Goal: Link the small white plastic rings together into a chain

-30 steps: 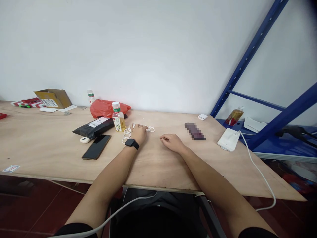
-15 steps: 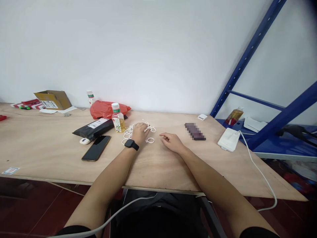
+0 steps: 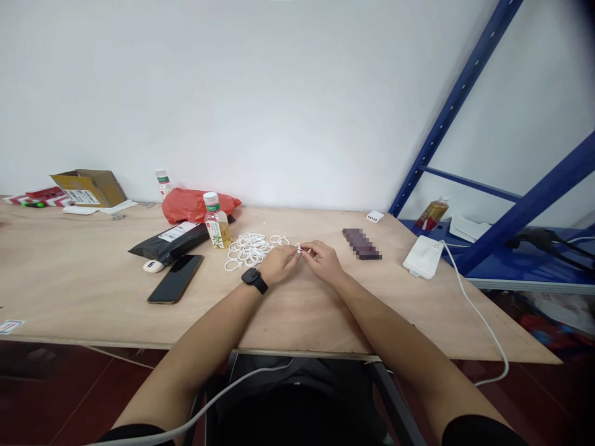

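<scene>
3 bottles (image 3: pixel 216 228), 1 phone (image 3: pixel 175 279), 2 hands (image 3: pixel 279 263), 1 heap of rings (image 3: pixel 248 248).

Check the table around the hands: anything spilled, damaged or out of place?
Nothing spilled or broken. The bottle stands upright and capped. The white rings lie in a loose heap, one ring pinched between left hand and right hand. Only oddities: the cardboard box lies on its side, and a white cable dangles off the table edge.

White rings (image 3: pixel 248 249) heaped centre frame. Single ring (image 3: pixel 299 249) at fingertips seemingly white, too small to be sure. Black watch (image 3: pixel 253 279), black phone (image 3: pixel 175 287). Red bag (image 3: pixel 195 204) left of centre. Beside it bottle (image 3: pixel 216 228): amber liquid, white cap. Blue rack (image 3: pixel 465 93) at right. Pale wood-grain table (image 3: pixel 93 272).
</scene>
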`<state>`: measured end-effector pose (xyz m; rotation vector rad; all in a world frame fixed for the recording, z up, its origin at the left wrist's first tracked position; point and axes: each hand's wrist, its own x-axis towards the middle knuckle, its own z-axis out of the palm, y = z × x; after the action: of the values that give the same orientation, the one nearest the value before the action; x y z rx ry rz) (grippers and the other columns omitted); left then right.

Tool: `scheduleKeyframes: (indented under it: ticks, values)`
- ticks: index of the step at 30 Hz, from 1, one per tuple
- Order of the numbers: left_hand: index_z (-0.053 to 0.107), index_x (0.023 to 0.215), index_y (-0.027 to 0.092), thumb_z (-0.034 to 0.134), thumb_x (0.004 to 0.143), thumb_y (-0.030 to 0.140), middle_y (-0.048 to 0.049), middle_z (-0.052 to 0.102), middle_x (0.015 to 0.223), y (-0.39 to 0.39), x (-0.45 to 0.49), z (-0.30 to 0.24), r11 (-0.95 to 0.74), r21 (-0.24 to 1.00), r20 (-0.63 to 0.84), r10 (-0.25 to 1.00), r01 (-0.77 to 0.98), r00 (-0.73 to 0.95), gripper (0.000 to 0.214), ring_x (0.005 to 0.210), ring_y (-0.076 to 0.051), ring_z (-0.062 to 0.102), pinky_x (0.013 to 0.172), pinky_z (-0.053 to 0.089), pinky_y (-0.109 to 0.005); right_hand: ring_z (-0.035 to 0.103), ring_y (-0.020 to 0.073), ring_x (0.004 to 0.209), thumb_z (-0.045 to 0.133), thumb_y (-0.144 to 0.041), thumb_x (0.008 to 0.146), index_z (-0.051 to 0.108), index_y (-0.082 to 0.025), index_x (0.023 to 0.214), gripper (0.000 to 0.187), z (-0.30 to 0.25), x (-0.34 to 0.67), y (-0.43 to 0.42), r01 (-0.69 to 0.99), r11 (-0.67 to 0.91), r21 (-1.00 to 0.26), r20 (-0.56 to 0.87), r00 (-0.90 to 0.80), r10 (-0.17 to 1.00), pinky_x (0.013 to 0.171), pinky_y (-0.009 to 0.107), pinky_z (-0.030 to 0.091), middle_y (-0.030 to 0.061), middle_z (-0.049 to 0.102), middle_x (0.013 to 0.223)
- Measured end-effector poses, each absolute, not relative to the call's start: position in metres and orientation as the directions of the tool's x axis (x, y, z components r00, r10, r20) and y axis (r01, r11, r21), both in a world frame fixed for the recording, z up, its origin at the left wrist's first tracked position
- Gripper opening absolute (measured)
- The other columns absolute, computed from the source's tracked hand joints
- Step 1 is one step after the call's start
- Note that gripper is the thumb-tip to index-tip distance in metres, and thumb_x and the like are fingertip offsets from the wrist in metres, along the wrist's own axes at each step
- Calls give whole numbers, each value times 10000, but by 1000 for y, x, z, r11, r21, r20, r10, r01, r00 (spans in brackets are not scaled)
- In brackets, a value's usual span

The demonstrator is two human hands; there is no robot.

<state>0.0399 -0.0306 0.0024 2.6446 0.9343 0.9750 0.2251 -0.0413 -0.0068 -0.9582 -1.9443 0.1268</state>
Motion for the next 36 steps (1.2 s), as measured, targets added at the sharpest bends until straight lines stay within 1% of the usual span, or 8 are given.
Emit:
scheduleKeyframes:
  ticks: [4,9,13,16,22,29,33,36]
  values:
    - [644,1029,174,341,987,297,-74,701,899,-30,39,6,-791,361,523,610,494,595,330,849,-196,638,796,470,-318,622,149,732,546,-250,900,681,-232,1019,180,-8,226,-40,539,735,-412,739,-275,615,673,277,508,41,694,877]
    - [647,1060,183,325,988,274,-68,710,909,-29,39,4,-790,377,497,613,483,615,342,859,-186,645,832,462,-330,612,142,678,567,-288,902,677,-236,1036,181,-9,225,-40,544,752,-372,744,-309,592,679,291,511,43,703,894]
    - [692,973,241,457,951,329,-33,730,954,-29,39,0,-715,361,559,680,599,474,252,952,-197,640,1044,327,-457,646,168,791,519,-274,934,674,-225,1014,182,-9,224,-40,570,750,-335,752,-318,578,725,302,511,58,711,906]
    - [698,1005,274,591,883,385,-18,737,994,-29,39,-2,-658,395,641,697,641,321,197,1042,-208,614,1095,251,-480,656,175,831,505,-273,945,670,-220,997,181,-8,224,-39,588,740,-327,752,-313,580,747,302,513,62,714,917]
    - [723,874,258,603,887,359,-3,752,904,-28,42,-2,-666,458,622,714,589,323,157,897,-166,650,1050,313,-416,658,178,866,479,-265,958,669,-224,995,199,-10,226,-39,609,731,-308,727,-345,594,780,302,502,53,715,929]
    - [696,823,232,575,901,367,-6,747,933,-31,46,-1,-637,496,585,747,590,314,198,936,-174,646,1065,291,-440,658,186,859,469,-296,952,669,-221,958,213,-8,223,-43,666,654,-360,688,-284,668,795,306,499,60,715,905]
    - [702,833,224,567,903,383,-22,745,918,-27,47,-4,-618,528,581,763,582,284,219,935,-189,649,1020,363,-426,661,188,867,473,-309,948,672,-217,967,220,-9,220,-42,666,627,-403,679,-242,693,795,304,501,61,719,922]
    - [713,903,213,542,918,365,-33,745,932,-24,47,-9,-634,589,580,763,502,284,230,902,-185,665,915,464,-364,661,186,898,465,-329,953,661,-220,1033,238,-9,220,-40,644,611,-459,663,-209,719,800,300,502,58,718,993]
